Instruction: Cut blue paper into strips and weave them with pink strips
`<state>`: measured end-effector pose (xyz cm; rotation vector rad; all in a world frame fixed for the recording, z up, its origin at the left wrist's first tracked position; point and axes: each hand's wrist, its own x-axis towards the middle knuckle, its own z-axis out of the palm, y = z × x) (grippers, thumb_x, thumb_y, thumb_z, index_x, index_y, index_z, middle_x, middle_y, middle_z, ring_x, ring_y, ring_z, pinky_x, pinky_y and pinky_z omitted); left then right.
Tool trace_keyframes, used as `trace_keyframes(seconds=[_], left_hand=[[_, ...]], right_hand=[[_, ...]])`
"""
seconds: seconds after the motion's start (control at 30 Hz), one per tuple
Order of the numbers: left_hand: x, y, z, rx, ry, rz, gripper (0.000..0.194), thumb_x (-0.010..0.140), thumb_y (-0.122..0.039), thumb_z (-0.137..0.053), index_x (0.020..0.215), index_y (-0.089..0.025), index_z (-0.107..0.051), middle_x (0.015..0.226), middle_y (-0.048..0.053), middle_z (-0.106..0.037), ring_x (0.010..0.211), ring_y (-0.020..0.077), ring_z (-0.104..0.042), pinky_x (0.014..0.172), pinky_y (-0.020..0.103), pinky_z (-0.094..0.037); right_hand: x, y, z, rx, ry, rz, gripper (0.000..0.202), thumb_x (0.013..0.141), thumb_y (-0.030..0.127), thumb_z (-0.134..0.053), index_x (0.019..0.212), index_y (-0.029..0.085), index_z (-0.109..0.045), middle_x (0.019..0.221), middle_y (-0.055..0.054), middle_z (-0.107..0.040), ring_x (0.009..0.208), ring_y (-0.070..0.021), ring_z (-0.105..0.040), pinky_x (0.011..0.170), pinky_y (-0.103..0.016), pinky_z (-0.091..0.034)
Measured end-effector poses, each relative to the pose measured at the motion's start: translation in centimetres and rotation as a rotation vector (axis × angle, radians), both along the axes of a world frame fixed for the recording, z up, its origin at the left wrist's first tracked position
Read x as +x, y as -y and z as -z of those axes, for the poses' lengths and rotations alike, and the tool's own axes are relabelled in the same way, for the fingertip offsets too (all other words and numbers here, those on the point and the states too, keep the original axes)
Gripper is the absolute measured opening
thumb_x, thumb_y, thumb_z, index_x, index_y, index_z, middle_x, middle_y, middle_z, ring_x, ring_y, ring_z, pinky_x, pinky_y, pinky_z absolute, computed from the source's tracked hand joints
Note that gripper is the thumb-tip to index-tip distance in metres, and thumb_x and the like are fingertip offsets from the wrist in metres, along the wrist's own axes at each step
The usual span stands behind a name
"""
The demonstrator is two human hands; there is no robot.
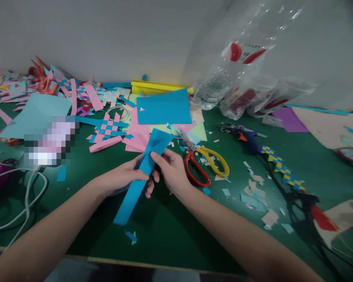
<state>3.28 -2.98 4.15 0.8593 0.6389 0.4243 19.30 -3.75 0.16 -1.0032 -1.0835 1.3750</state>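
Note:
A blue paper strip slants between my hands above the green table, its upper end folded over and wider. My left hand pinches the strip at its middle, thumb on top. Higher up, my right hand grips it near the fold, with the thumb pressed on the paper and the other fingers partly hidden behind. Scissors with one red and one yellow handle lie just right of my right hand. A flat blue sheet rests on other papers behind the strip.
Woven paper pieces and a pale blue sheet lie left. A phone has a white cable. Plastic bottles lean at the wall. At right are a glue gun, its black cord and paper scraps.

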Motion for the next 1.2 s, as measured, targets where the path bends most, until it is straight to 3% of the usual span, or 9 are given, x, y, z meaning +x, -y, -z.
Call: trace_keyframes(seconds=[0.17, 0.3, 0.37, 0.5, 0.6, 0.87, 1.03, 1.13, 1.2], left_hand=[[-0.2, -0.2, 0.2, 0.131, -0.163, -0.019, 0.040, 0.085, -0.024, -0.066, 0.120, -0.017, -0.050, 0.092, 0.006, -0.066, 0.067, 0.0145, -0.066, 0.064, 0.028, -0.053], [-0.4, -0.3, 0.2, 0.366, -0.352, -0.003, 0.024, 0.088, -0.033, -0.065, 0.102, -0.014, -0.062, 0.082, 0.007, -0.069, 0.063, 0.0135, -0.064, 0.058, 0.023, -0.050], [-0.5, -0.5, 0.2, 0.470, -0.416, -0.016, 0.021, 0.089, -0.034, -0.064, 0.091, -0.014, -0.066, 0.071, 0.005, -0.069, 0.059, 0.0132, -0.063, 0.054, 0.020, -0.046], [-0.5, -0.8, 0.6, 0.577, -0.467, -0.164, 0.013, 0.086, -0.027, -0.067, 0.083, -0.014, -0.069, 0.062, 0.004, -0.068, 0.054, 0.0132, -0.062, 0.048, 0.018, -0.043], [-0.5, -1.0, 0.8, 0.589, -0.454, -0.222, 0.009, 0.083, -0.023, -0.069, 0.080, -0.014, -0.070, 0.065, 0.005, -0.070, 0.058, 0.0146, -0.065, 0.054, 0.020, -0.048], [-0.8, -1.2, 1.2, 0.595, -0.439, -0.297, 0.018, 0.080, -0.028, -0.076, 0.089, -0.013, -0.074, 0.081, 0.008, -0.075, 0.069, 0.0180, -0.072, 0.065, 0.025, -0.056], [-1.0, -1.3, 1.4, 0.587, -0.437, -0.445, 0.021, 0.079, -0.029, -0.078, 0.093, -0.014, -0.073, 0.074, 0.005, -0.074, 0.067, 0.0168, -0.071, 0.065, 0.023, -0.055], [-1.0, -1.3, 1.3, 0.526, -0.388, -0.539, 0.017, 0.076, -0.022, -0.081, 0.089, -0.014, -0.073, 0.072, 0.005, -0.073, 0.065, 0.0146, -0.070, 0.064, 0.021, -0.055], [-0.9, -1.3, 1.2, 0.481, -0.355, -0.576, 0.015, 0.073, -0.018, -0.082, 0.084, -0.013, -0.073, 0.070, 0.005, -0.073, 0.062, 0.0135, -0.069, 0.063, 0.020, -0.054]], right_hand=[[-0.2, -0.8, 0.8, 0.039, -0.136, 0.258, 0.029, 0.077, 0.050, -0.071, 0.089, 0.025, -0.062, 0.081, 0.000, -0.061, 0.069, -0.0127, -0.057, 0.059, -0.027, -0.051], [-0.2, -1.2, 1.1, 0.071, -0.134, 0.348, 0.033, 0.080, 0.053, -0.067, 0.097, 0.026, -0.058, 0.083, 0.000, -0.060, 0.072, -0.0145, -0.057, 0.059, -0.028, -0.051], [-0.2, -1.2, 1.0, 0.079, -0.113, 0.306, 0.034, 0.080, 0.055, -0.066, 0.096, 0.025, -0.058, 0.084, -0.002, -0.062, 0.073, -0.0153, -0.059, 0.060, -0.029, -0.052], [-0.4, -0.9, 0.5, 0.108, -0.021, 0.097, 0.035, 0.076, 0.053, -0.072, 0.089, 0.023, -0.063, 0.080, -0.001, -0.067, 0.067, -0.0149, -0.061, 0.060, -0.031, -0.054], [-0.5, -0.7, 0.4, 0.106, 0.030, 0.047, 0.029, 0.075, 0.048, -0.074, 0.084, 0.022, -0.066, 0.073, 0.000, -0.068, 0.058, -0.0131, -0.058, 0.057, -0.031, -0.052], [-0.4, -1.3, 1.2, 0.129, -0.086, 0.373, 0.025, 0.079, 0.044, -0.071, 0.090, 0.024, -0.064, 0.081, 0.000, -0.068, 0.076, -0.0143, -0.064, 0.081, -0.035, -0.056], [-0.3, -1.3, 0.9, 0.129, -0.052, 0.367, 0.031, 0.083, 0.047, -0.066, 0.103, 0.024, -0.061, 0.088, -0.003, -0.070, 0.085, -0.0180, -0.067, 0.081, -0.038, -0.058], [-0.3, -1.3, 0.8, 0.134, -0.042, 0.327, 0.042, 0.082, 0.049, -0.067, 0.115, 0.024, -0.061, 0.097, -0.005, -0.072, 0.086, -0.0190, -0.069, 0.081, -0.039, -0.059], [-0.4, -1.2, 0.8, 0.119, -0.013, 0.281, 0.043, 0.079, 0.049, -0.070, 0.112, 0.023, -0.064, 0.097, -0.006, -0.074, 0.085, -0.0192, -0.071, 0.082, -0.039, -0.060]])
